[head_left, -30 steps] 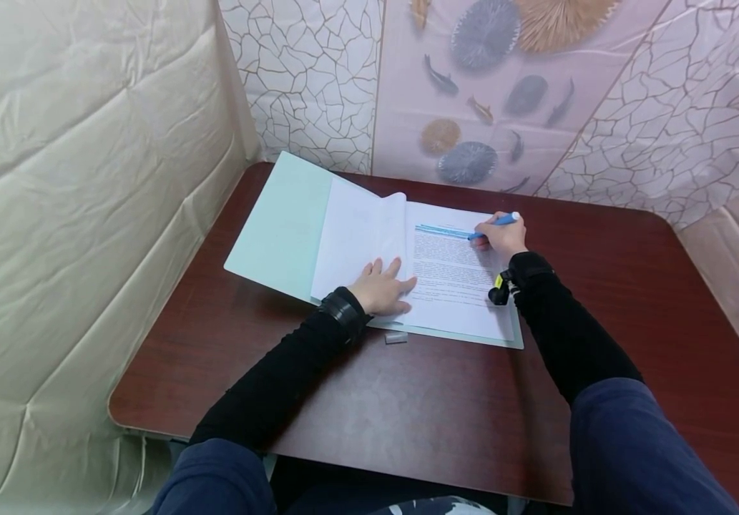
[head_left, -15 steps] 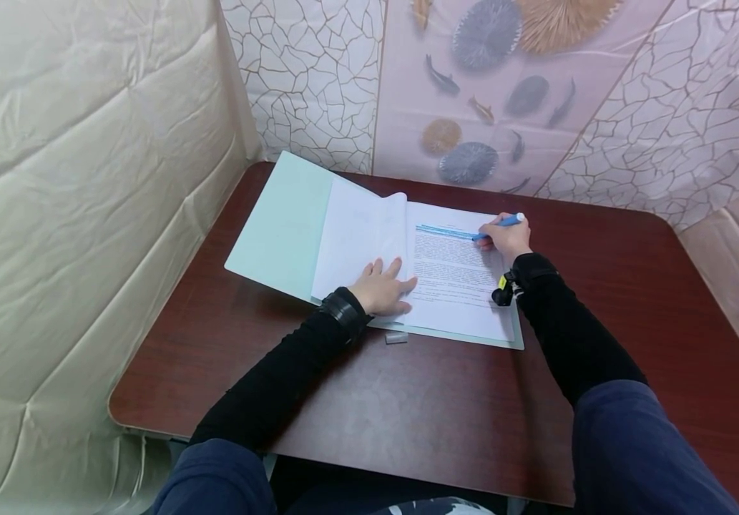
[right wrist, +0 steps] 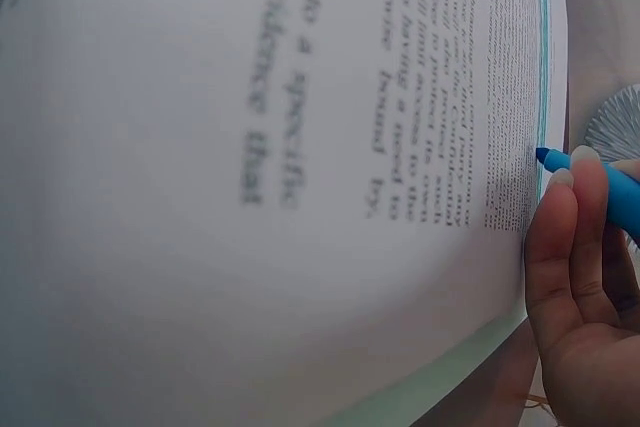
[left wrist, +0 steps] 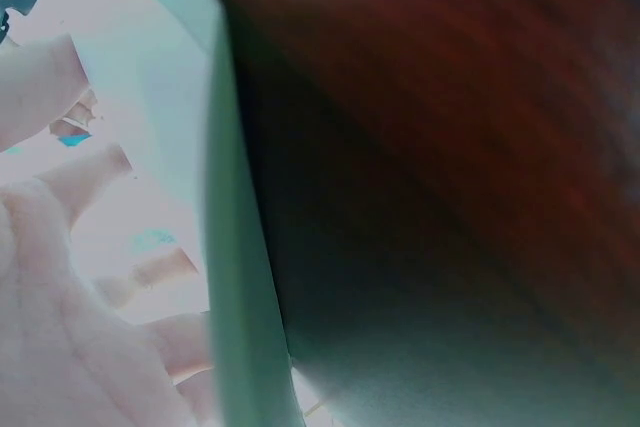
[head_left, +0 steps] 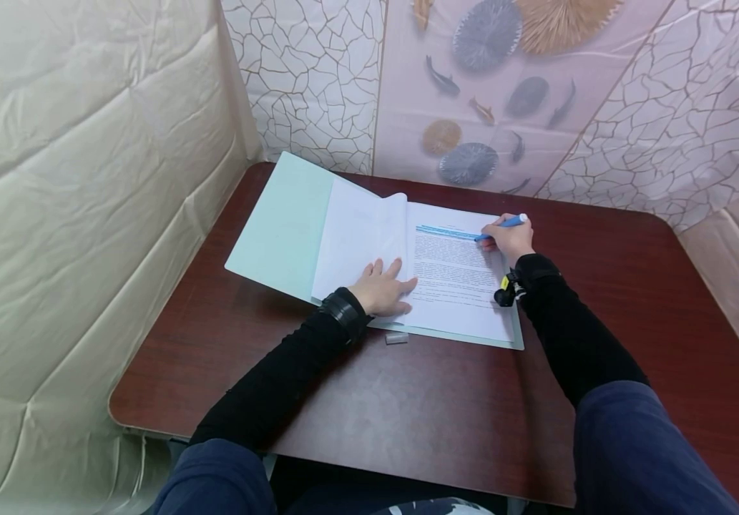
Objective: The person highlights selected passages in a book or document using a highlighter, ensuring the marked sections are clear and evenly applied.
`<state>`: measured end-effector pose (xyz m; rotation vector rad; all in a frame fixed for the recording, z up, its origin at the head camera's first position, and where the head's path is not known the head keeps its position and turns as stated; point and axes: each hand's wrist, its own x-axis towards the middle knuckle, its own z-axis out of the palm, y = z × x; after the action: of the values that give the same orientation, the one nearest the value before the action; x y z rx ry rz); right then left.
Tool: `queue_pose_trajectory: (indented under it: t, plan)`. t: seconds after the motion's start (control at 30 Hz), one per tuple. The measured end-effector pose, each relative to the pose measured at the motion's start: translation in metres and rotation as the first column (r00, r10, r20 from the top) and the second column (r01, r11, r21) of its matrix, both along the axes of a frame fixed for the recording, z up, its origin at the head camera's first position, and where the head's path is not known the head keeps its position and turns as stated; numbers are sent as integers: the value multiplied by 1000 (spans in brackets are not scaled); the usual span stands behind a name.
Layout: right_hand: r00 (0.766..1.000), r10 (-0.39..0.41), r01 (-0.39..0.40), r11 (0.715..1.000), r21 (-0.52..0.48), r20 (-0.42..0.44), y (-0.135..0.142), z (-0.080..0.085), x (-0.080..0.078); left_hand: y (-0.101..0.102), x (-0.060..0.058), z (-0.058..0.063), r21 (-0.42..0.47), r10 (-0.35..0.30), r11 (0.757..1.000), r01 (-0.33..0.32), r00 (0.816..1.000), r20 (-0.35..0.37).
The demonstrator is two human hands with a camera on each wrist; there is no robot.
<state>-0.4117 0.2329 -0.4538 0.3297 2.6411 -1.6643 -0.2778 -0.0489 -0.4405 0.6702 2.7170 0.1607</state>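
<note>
In the head view a pale green folder lies spread on the table, with a turned-over white sheet on its left side and a printed page on its right. My left hand rests across the fold with fingers spread. My right hand pinches a blue marker near the page's upper right. Blue streaks run along the top lines of text. In the right wrist view, the marker's dark tip is right at a streak. The left wrist view shows my left palm beside the folder's edge.
The dark red-brown table extends all round the folder. A small grey piece lies at the folder's front edge. A patterned wall cloth stands behind the table, and a cream quilted cover rises along its left.
My right hand has shifted slightly to the right with the marker, along the end of the top text lines. My left hand and the folder have stayed in place.
</note>
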Motion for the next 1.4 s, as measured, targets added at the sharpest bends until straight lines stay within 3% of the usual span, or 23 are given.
queue_pose_trajectory:
  t: [0.73, 1.4]
  plan:
    - [1000, 2, -3, 998, -65, -7, 3, 4, 6, 0, 0, -1, 1, 6, 1000, -6, 1000, 8]
    - [1000, 14, -14, 1000, -1, -19, 7, 3, 6, 1, -1, -1, -4, 9, 1000, -9, 1000, 5]
